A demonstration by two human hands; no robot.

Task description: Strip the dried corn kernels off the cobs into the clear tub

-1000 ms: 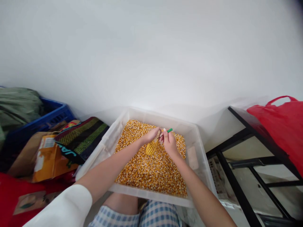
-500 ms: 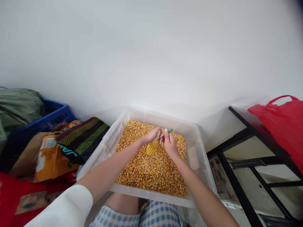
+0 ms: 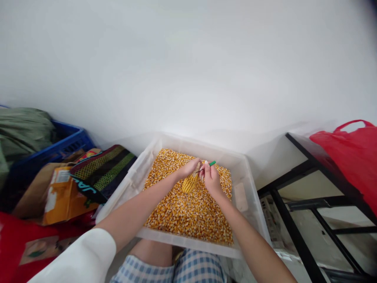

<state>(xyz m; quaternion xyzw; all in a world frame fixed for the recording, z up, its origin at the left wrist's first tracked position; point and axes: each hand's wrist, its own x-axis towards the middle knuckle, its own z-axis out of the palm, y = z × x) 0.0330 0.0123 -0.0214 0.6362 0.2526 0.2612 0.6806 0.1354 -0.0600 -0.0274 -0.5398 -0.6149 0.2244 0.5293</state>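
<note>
The person's left hand is closed around the upper part of a yellow corn cob, whose kernel rows show below the fingers. The cob slants down and away from the hand toward the right hand's wrist side, its lower end at or just above the loose corn kernels; whether it touches them is hard to tell.

The right hand sits just beside the left, its fingers pinched narrowly on a green-handled pick. The pick's thin dark shaft points across to the top of the cob.

Beneath both hands, the kernels fill a translucent plastic bin. Below the hands are the person's blue plaid shorts, and a white sleeve covers the left arm. Left of the left hand lie a mesh bag, an orange package and a blue crate. Right of the right hand stand a black metal frame and a red bag.
</note>
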